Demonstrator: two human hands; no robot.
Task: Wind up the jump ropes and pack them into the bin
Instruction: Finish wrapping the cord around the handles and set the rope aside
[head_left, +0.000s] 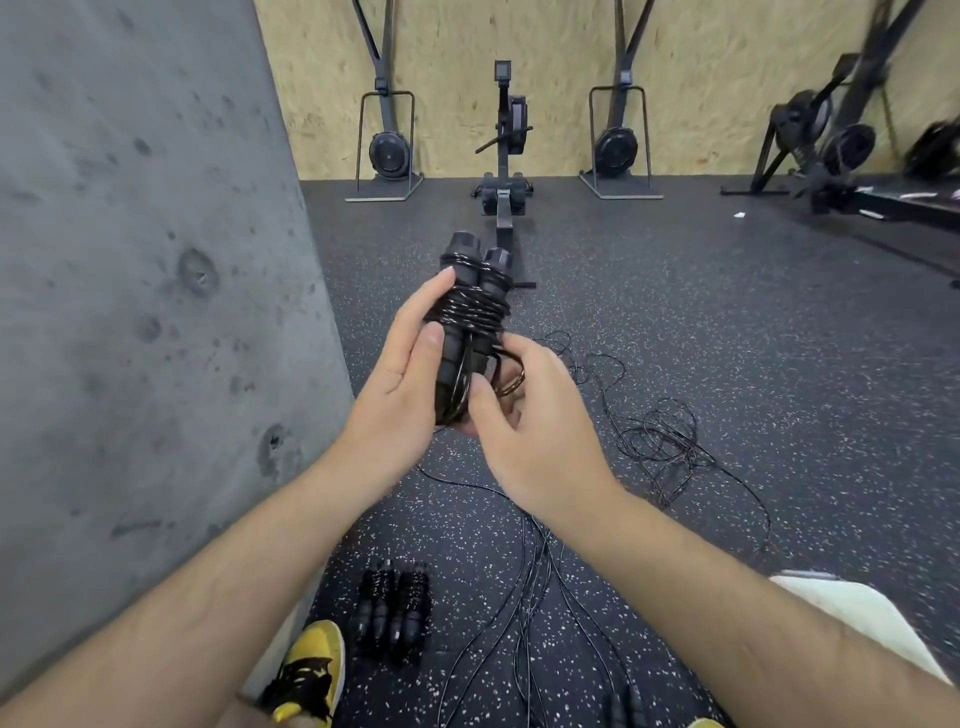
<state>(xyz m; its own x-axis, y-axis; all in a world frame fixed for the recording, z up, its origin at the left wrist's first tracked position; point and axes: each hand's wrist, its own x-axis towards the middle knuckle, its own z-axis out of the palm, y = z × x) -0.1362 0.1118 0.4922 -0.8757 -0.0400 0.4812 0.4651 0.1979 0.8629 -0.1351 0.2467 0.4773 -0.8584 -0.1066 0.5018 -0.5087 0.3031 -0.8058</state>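
Observation:
A black jump rope (470, 306) with its cord wound around its two handles is held up in front of me. My left hand (400, 374) grips the handles from the left. My right hand (524, 415) pinches the loose end loop of the cord at the bundle's lower right. Two wound rope bundles (393, 608) lie side by side on the floor near my foot. Loose black ropes (660, 441) lie tangled on the floor to the right and trail toward me. No bin is in view.
A grey concrete wall (140, 260) stands close on the left. A rowing machine (506, 171) and other gym machines (618, 140) line the far wooden wall. My yellow shoe (309, 670) rests on the speckled rubber floor (727, 322).

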